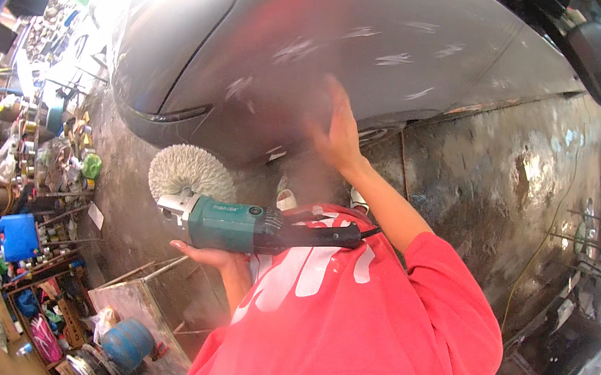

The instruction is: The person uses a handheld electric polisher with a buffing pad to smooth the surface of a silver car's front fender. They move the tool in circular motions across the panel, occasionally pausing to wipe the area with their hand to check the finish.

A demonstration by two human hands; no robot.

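One red shirt (356,339) is nearest me; before it, one green polisher (223,224) with one white pad (185,171) rests on the loosely curled left hand (211,257). I see the right hand (339,136) open, empty, beside one grey car (458,26).

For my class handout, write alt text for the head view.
The person's left hand supports a teal-and-black power polisher with a round, fluffy, cream pad; the open right hand is at a grey car body with pale streaks, contact unclear.
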